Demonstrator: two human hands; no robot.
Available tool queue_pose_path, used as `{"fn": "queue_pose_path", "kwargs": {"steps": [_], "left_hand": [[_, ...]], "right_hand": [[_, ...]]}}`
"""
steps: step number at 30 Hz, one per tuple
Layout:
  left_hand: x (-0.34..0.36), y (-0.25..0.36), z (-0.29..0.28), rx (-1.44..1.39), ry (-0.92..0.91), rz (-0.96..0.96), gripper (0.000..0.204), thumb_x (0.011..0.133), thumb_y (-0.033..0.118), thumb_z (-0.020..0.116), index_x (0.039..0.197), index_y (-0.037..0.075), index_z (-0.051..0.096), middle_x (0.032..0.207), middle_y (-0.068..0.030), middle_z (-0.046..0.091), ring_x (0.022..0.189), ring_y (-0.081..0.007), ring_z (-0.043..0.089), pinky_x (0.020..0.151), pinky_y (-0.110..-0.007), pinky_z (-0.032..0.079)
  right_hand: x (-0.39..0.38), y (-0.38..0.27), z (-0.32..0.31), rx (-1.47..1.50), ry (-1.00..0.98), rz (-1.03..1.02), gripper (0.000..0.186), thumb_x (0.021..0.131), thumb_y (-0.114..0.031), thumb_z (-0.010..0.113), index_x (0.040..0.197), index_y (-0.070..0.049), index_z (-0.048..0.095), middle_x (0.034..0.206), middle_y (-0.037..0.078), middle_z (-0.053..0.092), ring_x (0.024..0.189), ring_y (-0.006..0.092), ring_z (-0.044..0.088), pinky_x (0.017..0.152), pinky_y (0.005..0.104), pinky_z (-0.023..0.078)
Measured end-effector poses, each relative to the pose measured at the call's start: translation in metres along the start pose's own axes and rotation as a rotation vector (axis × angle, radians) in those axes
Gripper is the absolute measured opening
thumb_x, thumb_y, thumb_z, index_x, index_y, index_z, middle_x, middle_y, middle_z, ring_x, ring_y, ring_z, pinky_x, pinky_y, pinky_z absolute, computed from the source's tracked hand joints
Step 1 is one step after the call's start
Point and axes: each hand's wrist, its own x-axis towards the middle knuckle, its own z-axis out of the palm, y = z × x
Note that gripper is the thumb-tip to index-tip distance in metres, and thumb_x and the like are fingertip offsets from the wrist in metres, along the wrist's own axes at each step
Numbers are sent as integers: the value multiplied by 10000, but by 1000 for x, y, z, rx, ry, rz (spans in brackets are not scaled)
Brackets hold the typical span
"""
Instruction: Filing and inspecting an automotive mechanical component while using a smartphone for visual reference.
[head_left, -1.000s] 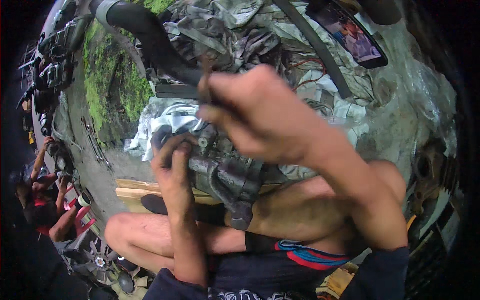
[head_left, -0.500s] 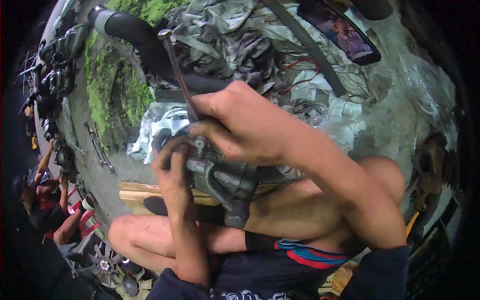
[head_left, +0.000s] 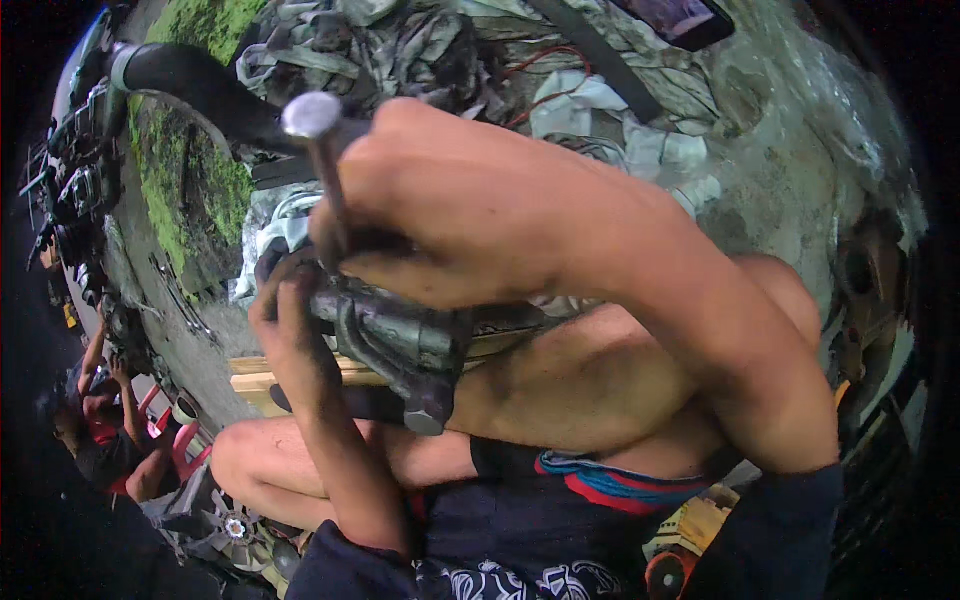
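Observation:
My right hand [head_left: 430, 205] is closed around a slim metal rod [head_left: 331, 185] with a round, shiny end that points up. The rod's lower end is hidden behind my fingers, just above a grey, greasy cast-metal part [head_left: 400, 345]. My left hand [head_left: 290, 325] grips the far left end of this part, its fingers curled over the top. The part has a curved rib and a bolt-like end [head_left: 427, 412], and lies over my bent legs. I cannot tell whether the rod touches it.
Wooden boards [head_left: 255, 378] lie beneath the part. A black hose [head_left: 195, 85] and crumpled, dirty plastic sheeting [head_left: 420, 55] are beyond my hands. Wrenches [head_left: 183, 295] lie on the floor at left. Farther left, a person [head_left: 125, 425] sits near engine parts. A phone [head_left: 685, 20] is at the top right.
My right hand and the rod have lifted closer to the view, and the rod's round end shows larger. The left hand still grips the part. The whole view has shifted slightly.

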Motion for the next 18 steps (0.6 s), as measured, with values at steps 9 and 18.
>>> {"fn": "queue_pose_path", "kwargs": {"steps": [9,18], "left_hand": [[0,10,5,93,-3,47,353,943,282,624,1026,-43,736,977,-48,690,891,-133,571,746,-265,425],[5,9,5,18,0,15,331,990,312,624,1017,-8,704,973,-36,673,854,-106,574,725,-259,416]], "right_hand": [[10,-15,-5,-125,-163,153,157,732,-44,715,854,55,724,843,276,694,858,424,700,733,467,577],[5,-1,6,-177,-35,-1,141,759,-71,724,847,36,697,712,225,642,757,414,656,711,462,528]]}}
